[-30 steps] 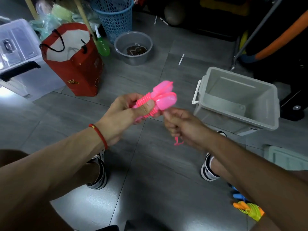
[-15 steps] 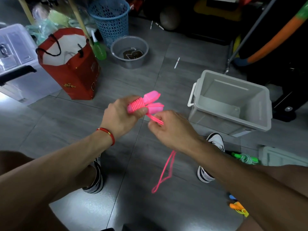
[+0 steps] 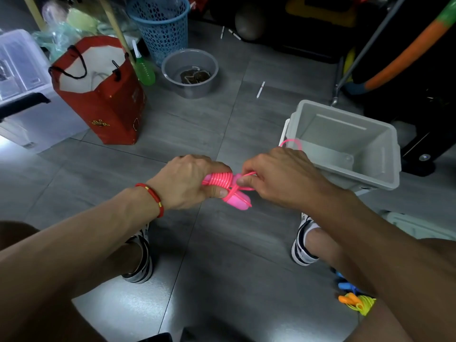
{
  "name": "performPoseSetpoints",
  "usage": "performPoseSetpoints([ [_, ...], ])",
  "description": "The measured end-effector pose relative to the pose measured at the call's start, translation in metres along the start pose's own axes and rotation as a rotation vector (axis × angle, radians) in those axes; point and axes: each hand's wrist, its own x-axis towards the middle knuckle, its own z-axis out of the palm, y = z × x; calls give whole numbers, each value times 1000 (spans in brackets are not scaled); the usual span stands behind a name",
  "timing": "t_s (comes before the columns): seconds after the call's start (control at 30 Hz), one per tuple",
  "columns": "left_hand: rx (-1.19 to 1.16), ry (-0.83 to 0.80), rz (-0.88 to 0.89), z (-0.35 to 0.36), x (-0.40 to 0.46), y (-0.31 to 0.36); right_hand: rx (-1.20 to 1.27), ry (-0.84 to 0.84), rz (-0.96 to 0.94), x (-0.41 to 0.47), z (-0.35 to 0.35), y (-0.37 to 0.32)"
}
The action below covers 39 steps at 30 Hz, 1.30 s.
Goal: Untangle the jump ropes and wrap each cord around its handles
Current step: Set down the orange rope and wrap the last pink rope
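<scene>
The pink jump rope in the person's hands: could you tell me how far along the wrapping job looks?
Done: most of the pink cord is coiled tightly around the pink handles, held by the left hand. In hand: the right hand pinches the last loop of cord, seemingly securing it. Also done: an orange-handled rope lies wrapped on the floor. Left: finishing the pink end; the blue handles are too hidden to judge.

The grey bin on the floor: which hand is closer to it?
Right. The right hand is just beside the grey bin; the left hand is farther away.
</scene>
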Motion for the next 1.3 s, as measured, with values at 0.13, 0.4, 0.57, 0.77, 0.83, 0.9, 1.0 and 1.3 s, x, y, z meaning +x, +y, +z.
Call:
performPoseSetpoints([
  [0.13,33,-5,68,-3,-2,-1,77,-26,27,2,-4,9],
  [0.4,36,-27,177,-9,-5,-1,286,-119,20,7,-11,19],
  [0.57,-344,-100,209,-19,-11,4,691,-214,-88,14,-13,37],
  [0.77,-1130,84,50,-16,-14,7,938,-76,31,21,28,37],
  [0.83,-1267,189,-160,-6,-9,4,953,-78,71,19,42,21],
  [0.9,-1273,282,-364,1,-4,-1,914,-128,81,14,53,3],
  [1.0,-1127,413,-476,6,0,3,812,-164,156,11,55,-19],
  [1.3,-531,619,-324,17,-3,25,977,164,482,10,35,-44],
])
